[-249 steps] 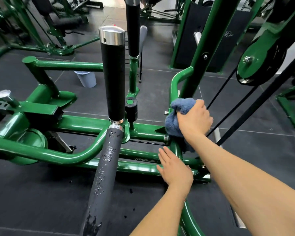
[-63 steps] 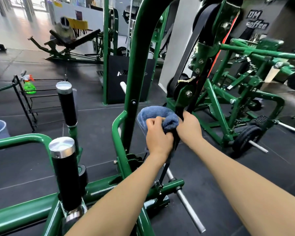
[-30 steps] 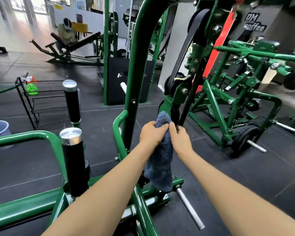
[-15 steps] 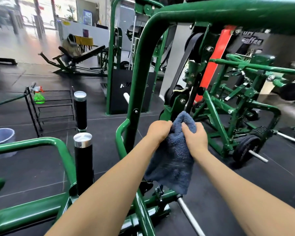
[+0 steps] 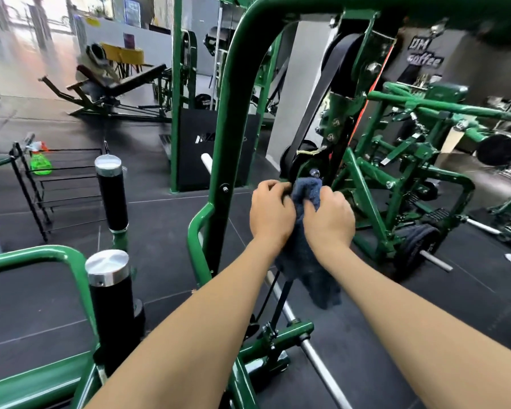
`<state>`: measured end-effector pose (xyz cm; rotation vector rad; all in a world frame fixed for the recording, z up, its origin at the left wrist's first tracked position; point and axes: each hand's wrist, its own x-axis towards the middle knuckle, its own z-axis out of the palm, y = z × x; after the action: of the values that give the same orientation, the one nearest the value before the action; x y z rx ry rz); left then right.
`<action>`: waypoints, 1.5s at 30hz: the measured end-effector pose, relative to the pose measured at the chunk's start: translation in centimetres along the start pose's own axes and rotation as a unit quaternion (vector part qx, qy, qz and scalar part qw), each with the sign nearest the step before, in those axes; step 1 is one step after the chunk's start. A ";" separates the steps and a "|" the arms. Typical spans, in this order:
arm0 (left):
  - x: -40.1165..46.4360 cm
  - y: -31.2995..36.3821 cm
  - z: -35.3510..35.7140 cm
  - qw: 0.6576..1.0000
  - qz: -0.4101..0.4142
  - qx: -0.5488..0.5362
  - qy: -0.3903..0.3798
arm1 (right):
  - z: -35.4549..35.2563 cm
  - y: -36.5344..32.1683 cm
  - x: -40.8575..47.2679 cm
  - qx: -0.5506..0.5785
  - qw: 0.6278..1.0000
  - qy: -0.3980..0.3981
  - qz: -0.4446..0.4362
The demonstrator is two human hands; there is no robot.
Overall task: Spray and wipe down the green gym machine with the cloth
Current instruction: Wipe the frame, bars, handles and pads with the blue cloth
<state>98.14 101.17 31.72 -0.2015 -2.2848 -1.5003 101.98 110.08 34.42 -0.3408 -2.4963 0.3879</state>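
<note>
Between the green upright (image 5: 233,119) and the belt pulley (image 5: 303,168), both hands hold the blue cloth (image 5: 306,252) at mid-height of the green gym machine. To do this step well, regather the cloth into a firm pad with a fresh face outward before it goes back to the frame, and keep the hanging tail away from the belt (image 5: 319,95). Left hand (image 5: 270,214): fingers curled, pinching the cloth's upper left edge. Right hand (image 5: 329,218): fingers curled, bunching the upper right part. Most of the cloth hangs free below the hands, touching no part of the frame that can be made out.
</note>
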 end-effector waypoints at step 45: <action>-0.8 0.2 -1.1 0.991 0.006 0.072 -0.109 | -1.8 -2.1 0.8 0.048 0.993 0.081 -0.063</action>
<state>99.19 100.33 31.92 -0.3533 -2.5464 -1.3583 102.07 108.76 36.97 -0.1669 -2.3164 0.4104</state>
